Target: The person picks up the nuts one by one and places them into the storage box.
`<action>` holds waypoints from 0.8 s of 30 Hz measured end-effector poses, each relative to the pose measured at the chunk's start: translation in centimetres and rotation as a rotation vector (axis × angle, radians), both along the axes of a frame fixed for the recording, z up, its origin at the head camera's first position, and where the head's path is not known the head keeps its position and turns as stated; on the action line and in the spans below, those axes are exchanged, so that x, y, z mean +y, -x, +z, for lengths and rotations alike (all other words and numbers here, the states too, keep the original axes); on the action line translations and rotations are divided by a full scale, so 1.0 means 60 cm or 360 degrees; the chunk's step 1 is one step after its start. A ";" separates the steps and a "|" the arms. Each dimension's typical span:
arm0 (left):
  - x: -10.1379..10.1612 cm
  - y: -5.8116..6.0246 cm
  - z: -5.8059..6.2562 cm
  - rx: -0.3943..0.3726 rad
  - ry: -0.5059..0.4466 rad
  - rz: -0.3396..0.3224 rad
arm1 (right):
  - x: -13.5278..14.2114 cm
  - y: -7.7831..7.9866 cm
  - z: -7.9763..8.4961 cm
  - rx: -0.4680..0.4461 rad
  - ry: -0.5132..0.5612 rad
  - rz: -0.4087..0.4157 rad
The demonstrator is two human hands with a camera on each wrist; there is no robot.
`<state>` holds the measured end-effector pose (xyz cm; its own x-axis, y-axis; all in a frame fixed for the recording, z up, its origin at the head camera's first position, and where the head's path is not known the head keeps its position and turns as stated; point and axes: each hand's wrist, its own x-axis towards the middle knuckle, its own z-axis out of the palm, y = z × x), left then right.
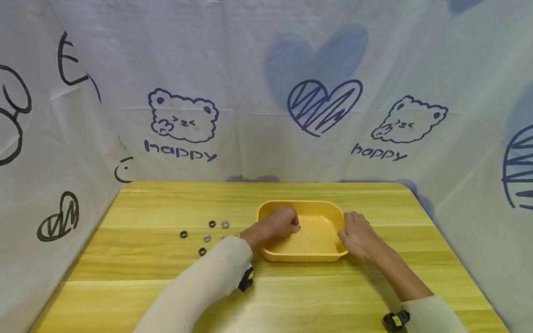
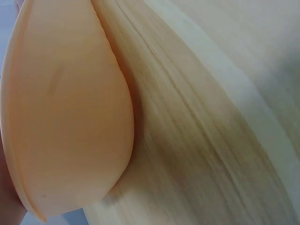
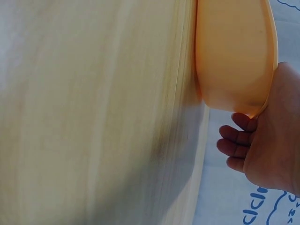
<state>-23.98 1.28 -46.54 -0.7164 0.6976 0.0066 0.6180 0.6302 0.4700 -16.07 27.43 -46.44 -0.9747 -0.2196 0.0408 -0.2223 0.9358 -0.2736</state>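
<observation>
A yellow plastic tray stands on the table, and its outer wall fills much of the left wrist view. My left hand reaches over its left rim and pinches a small silver nut low inside it. Whether the nut touches the tray floor I cannot tell. My right hand grips the tray's right rim; in the right wrist view its fingers curl beside the wall. Left of the tray lie several loose hex nuts, among them a black nut and a silver nut. The left forearm partly covers some.
The wood-grain table ends at a white printed cloth behind it and on both sides. A dark wrist camera hangs by the left sleeve, and another camera by the right sleeve.
</observation>
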 end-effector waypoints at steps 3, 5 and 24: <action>-0.001 -0.003 -0.002 0.0007 -0.0020 0.0004 | -0.001 -0.004 0.000 -0.0006 0.0007 -0.0007; -0.002 -0.005 -0.002 0.0016 -0.0032 -0.0006 | -0.002 -0.008 0.000 -0.0016 0.0014 -0.0012; -0.015 -0.029 0.018 0.0584 0.0323 -0.0204 | -0.005 -0.011 0.006 -0.0078 0.0012 -0.0034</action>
<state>-22.24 0.39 -45.43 -0.5998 0.7941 0.0983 0.8001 0.5946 0.0792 -15.44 27.10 -46.07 -0.9801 -0.1984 -0.0056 -0.1882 0.9381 -0.2906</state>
